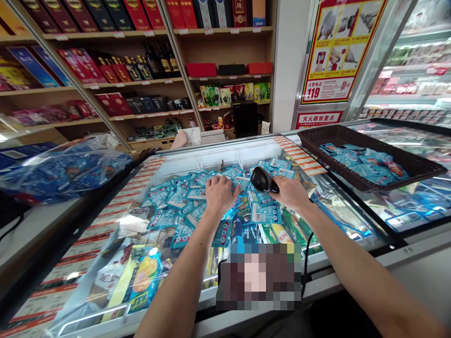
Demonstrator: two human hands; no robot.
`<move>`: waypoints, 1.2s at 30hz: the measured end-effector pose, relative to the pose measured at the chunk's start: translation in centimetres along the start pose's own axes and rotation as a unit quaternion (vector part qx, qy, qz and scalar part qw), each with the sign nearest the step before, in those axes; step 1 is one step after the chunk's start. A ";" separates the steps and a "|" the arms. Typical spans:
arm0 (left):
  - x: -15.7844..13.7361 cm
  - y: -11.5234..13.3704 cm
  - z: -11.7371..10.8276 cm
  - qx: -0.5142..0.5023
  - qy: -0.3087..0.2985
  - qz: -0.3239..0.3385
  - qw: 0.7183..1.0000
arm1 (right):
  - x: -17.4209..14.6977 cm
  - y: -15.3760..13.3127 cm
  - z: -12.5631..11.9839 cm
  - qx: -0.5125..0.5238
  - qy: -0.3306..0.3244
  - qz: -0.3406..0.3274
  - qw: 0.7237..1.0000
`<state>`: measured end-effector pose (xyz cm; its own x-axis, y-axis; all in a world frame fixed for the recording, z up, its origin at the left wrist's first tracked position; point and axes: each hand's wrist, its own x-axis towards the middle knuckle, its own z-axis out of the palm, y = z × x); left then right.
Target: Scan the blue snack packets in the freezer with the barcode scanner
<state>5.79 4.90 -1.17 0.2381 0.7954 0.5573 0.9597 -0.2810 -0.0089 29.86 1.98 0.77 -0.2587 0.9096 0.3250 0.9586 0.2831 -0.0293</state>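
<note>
Many small blue snack packets (178, 197) lie spread over the glass lid of a chest freezer. Palm down on them rests my left hand (220, 193), open, its thumb apart from the fingers; a packet under it may be partly covered. My right hand (291, 191) is closed around the handle of a black barcode scanner (261, 179), whose head points left over the packets. A black cable (307, 253) runs down near my right forearm. Several packets show printed barcodes facing up.
A brown basket (373, 185) holding more blue packets stands on the freezer at right. A clear plastic bag of blue packets (70, 164) lies at left. A device with a blurred screen (259, 281) is at the front edge. Stocked shelves (141, 82) stand behind.
</note>
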 end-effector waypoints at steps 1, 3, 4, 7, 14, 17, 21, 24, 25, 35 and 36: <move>-0.1 0.2 0.0 0.003 0.002 -0.005 1.000 | 0.0 0.0 0.0 -0.001 -0.003 0.001 1.000; -0.2 0.5 0.0 0.001 -0.001 -0.013 1.000 | 0.0 0.0 0.0 -0.001 -0.008 0.004 1.000; -0.3 0.6 0.0 -0.002 -0.004 -0.018 1.000 | 0.0 0.0 -0.1 -0.002 -0.010 0.006 1.000; -0.3 0.5 0.1 -0.003 -0.005 -0.026 1.000 | 0.0 0.1 -0.1 -0.003 -0.009 0.010 1.000; -0.1 -0.7 0.4 -0.001 -0.004 -0.080 0.997 | 0.0 0.3 0.0 0.004 -0.005 -0.001 1.000; 0.2 -1.6 0.3 -0.012 -0.016 -0.109 0.994 | 0.0 0.3 0.0 0.008 -0.004 -0.003 1.000; 0.6 -2.7 0.1 -0.043 -0.033 -0.141 0.989 | 0.0 0.3 -0.1 0.013 -0.003 -0.007 1.000; 0.8 -3.1 0.1 -0.069 -0.030 -0.146 0.986 | 0.0 0.3 0.0 0.016 -0.001 -0.010 1.000; 0.8 -3.2 0.2 -0.077 -0.028 -0.147 0.986 | -0.1 0.2 0.0 0.017 0.000 -0.013 1.000; 0.1 -2.5 -0.1 -0.085 -0.002 -0.120 0.989 | -0.4 -0.4 -0.2 0.032 -0.013 -0.064 0.997; 0.0 -2.4 -0.1 -0.086 0.001 -0.115 0.990 | -0.5 -0.4 -0.2 0.034 -0.011 -0.068 0.997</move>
<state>3.46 5.59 -1.08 0.0159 0.8483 0.5293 0.9487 -0.1800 0.2600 29.61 1.34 0.85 -0.3890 0.8680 0.3086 0.9047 0.4232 -0.0500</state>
